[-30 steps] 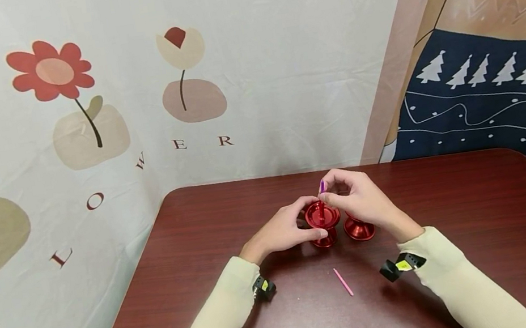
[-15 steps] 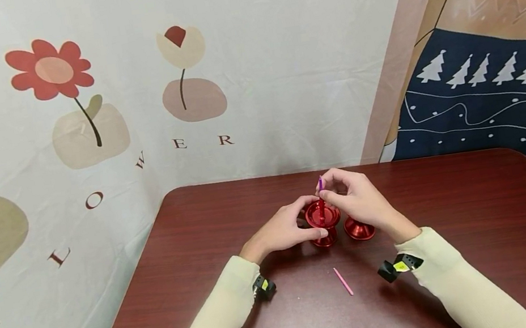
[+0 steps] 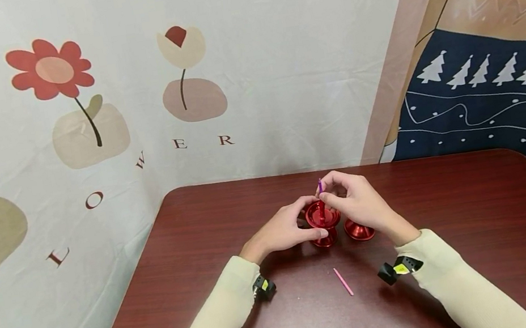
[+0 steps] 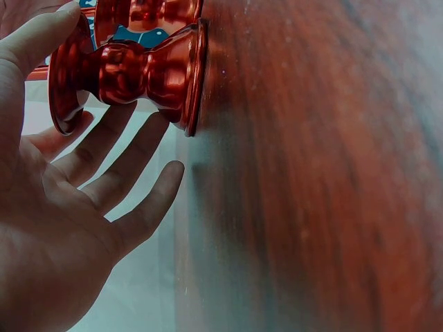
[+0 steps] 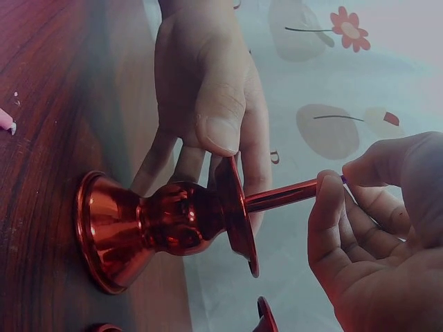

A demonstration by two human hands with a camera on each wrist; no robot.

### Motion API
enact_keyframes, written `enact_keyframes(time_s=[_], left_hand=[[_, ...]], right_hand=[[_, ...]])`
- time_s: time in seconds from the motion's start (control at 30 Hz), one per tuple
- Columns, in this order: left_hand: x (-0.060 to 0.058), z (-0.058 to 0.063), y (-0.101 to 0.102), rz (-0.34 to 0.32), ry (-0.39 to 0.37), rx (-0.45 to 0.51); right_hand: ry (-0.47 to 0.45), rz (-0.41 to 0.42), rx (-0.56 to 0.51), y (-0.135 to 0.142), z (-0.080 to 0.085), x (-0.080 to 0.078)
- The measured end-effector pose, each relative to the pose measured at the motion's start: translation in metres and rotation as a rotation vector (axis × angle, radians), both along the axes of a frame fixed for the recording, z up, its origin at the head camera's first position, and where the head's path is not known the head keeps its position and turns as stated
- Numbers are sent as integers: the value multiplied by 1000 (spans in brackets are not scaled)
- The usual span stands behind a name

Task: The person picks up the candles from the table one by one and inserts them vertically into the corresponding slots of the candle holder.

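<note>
A shiny red metal candle holder [image 3: 325,240] stands upright on the table, with a wide dish and a thin tube rising from its middle. Around its dish, my left hand [image 3: 283,228] grips the rim, thumb in front and fingers behind; the left wrist view shows the lower fingers spread beside the holder's stem [image 4: 124,72]. Over the tube [image 5: 284,195], my right hand [image 3: 356,201] pinches a thin purple candle [image 3: 320,185] between thumb and fingertips, right at the tube's top. The fingers hide most of the candle's lower part.
A second red candle holder [image 3: 359,231] stands just right of the first, its top hidden behind the right hand. Nearer the front, a thin pink candle [image 3: 343,282] lies on the dark red table [image 3: 487,243]. A printed cloth [image 3: 279,69] hangs behind.
My right hand has shifted very slightly left, and the purple candle now stands more upright over the tube. The left hand and both holders stay in place.
</note>
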State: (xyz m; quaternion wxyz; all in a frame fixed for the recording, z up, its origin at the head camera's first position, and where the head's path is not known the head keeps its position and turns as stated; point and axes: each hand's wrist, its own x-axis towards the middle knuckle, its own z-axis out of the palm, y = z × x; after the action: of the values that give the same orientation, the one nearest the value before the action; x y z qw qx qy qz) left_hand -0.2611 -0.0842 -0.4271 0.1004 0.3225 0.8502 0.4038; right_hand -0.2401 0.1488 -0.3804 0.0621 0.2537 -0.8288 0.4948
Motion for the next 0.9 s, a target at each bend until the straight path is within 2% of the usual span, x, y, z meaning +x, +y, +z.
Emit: enact_keyframes(time_s=[0.47,0.9], left_hand=[[0,-1,1,-2,16,4],[0,0,1,1,29,-15]], right_hand=[[84,-4,59,-1,-2,1],[97,9,94,2,-1,2]])
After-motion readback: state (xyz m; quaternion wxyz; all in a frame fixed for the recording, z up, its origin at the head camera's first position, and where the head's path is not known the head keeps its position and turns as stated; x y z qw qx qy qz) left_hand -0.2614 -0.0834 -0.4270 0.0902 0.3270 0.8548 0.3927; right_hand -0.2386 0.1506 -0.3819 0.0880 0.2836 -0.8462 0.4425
